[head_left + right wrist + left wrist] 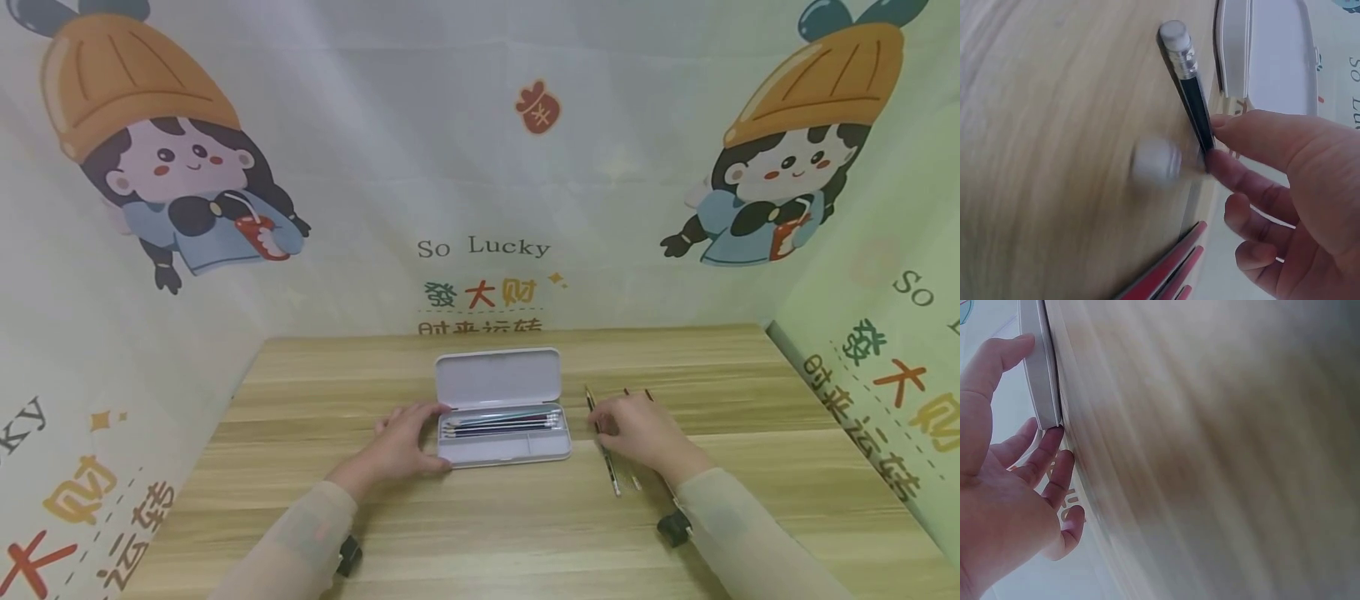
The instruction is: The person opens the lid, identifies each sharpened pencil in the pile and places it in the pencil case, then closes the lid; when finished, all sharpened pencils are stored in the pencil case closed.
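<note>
A white pencil case lies with its lid raised at the back. Several pencils lie side by side in its rear compartment. My left hand holds the case's left end, thumb near the front corner and fingers at the back one; in the left wrist view the thumb rests against the case wall. To the right of the case, my right hand pinches a dark pencil between thumb and index finger. Its white eraser end points toward me, low over the table.
Beside the pinched pencil, a blurred white eraser end shows in the right wrist view. Several red and black pencils lie on the wooden table, partly hidden under my right hand. A printed cloth hangs around the table's back and sides.
</note>
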Demonstrator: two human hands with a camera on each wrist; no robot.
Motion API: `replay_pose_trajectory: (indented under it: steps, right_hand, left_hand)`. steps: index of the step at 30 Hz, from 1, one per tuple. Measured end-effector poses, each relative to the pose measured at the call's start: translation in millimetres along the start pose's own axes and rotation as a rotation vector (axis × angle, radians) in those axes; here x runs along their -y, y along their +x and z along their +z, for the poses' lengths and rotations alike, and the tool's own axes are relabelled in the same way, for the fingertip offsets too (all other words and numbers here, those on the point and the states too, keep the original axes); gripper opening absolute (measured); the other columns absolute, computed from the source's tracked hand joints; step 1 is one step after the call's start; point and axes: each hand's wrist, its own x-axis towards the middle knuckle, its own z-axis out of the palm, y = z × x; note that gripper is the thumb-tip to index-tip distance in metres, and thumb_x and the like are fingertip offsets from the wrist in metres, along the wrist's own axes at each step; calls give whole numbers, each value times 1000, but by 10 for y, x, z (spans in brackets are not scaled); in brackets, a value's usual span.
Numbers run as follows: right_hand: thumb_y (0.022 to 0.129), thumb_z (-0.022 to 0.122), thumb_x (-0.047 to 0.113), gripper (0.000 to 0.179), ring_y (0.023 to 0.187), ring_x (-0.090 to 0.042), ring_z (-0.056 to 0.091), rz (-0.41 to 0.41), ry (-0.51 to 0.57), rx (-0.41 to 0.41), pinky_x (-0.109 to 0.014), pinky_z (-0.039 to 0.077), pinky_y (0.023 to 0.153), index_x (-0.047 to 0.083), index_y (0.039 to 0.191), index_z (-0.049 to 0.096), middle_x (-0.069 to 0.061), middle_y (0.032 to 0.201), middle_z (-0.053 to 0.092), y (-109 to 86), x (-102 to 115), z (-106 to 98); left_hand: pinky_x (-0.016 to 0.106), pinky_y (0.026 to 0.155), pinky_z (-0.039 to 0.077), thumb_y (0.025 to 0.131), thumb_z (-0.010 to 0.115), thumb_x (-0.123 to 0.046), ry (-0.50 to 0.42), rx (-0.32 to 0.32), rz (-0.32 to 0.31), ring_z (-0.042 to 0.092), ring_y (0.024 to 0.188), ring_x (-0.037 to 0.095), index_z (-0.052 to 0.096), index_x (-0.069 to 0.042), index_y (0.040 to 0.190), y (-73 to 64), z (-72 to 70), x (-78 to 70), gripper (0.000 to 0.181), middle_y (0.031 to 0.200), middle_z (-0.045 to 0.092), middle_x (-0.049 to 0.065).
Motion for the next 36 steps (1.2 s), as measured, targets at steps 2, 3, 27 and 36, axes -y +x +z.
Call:
replay_pose_trajectory:
  steps: [2,3,27,36]
  right_hand:
    - [82,83,13,29,68,-6,59,14,-6,6,-32,54,66,8,110,76,8,75,68,5,10,-7]
    - [83,83,14,30,66,-5,57,19,-11,9,-32,52,64,7,111,76,9,73,66,5,11,-9]
    - [75,78,11,43,59,-7,56,139,36,61,-29,48,58,6,117,72,9,67,65,23,37,25]
    - [70,75,11,42,55,-5,50,94,8,31,-25,41,54,9,112,75,12,62,58,13,18,82]
  left_hand:
    - [62,108,25,67,95,-33,0,-2,2,46,133,35,53,-17,146,0,-2,0,91,148,57,10]
    - [61,108,25,67,95,-33,1,-1,2,46,133,35,53,-17,146,1,-3,0,91,148,57,10]
    - [60,108,26,69,94,-33,7,4,-8,45,136,35,53,-18,147,-2,-8,-11,89,150,55,9]
    - [61,107,26,68,94,-34,10,0,-3,45,135,35,53,-18,146,-4,-6,-8,90,150,55,9]
